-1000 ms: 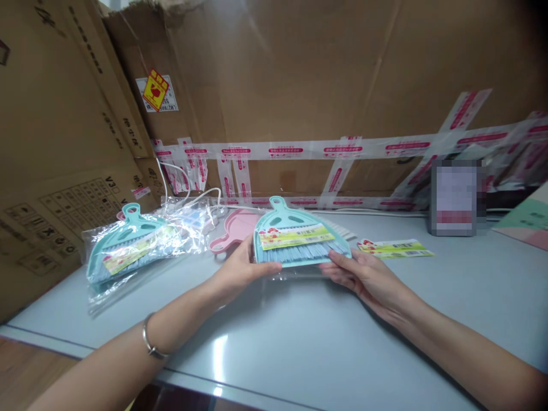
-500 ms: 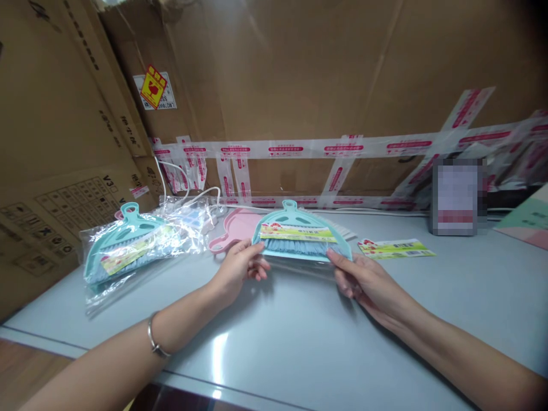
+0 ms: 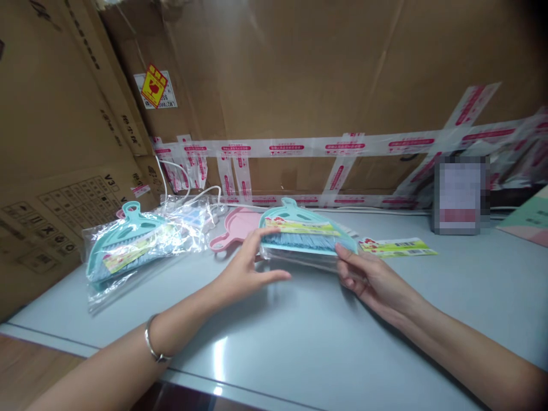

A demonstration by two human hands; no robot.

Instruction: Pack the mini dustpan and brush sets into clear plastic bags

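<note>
A turquoise dustpan (image 3: pixel 295 216) with a blue-bristled brush (image 3: pixel 299 241) and a yellow-green label card (image 3: pixel 305 226) sits in a clear plastic bag (image 3: pixel 299 260), tilted up over the table. My right hand (image 3: pixel 363 271) pinches its right front corner, thumb on top. At the left corner, my left hand (image 3: pixel 246 265) has its thumb stretched away and its fingers along the edge; whether they touch it I cannot tell. Behind lies a pink dustpan (image 3: pixel 240 224), partly covered. A loose label card (image 3: pixel 398 247) lies just right of my right hand.
To the left, another bagged turquoise dustpan (image 3: pixel 132 225) lies near more clear plastic. White cables (image 3: pixel 188 177) run along the back. Large cardboard boxes (image 3: pixel 278 68) stand behind the grey table (image 3: pixel 274 342). A blurred upright device (image 3: pixel 460 197) and a pastel sheet (image 3: pixel 528 217) are at the right.
My left hand has loosened from the dustpan's left corner, its thumb now spread away. The bagged dustpan has shifted slightly right, with my right hand still holding it.
</note>
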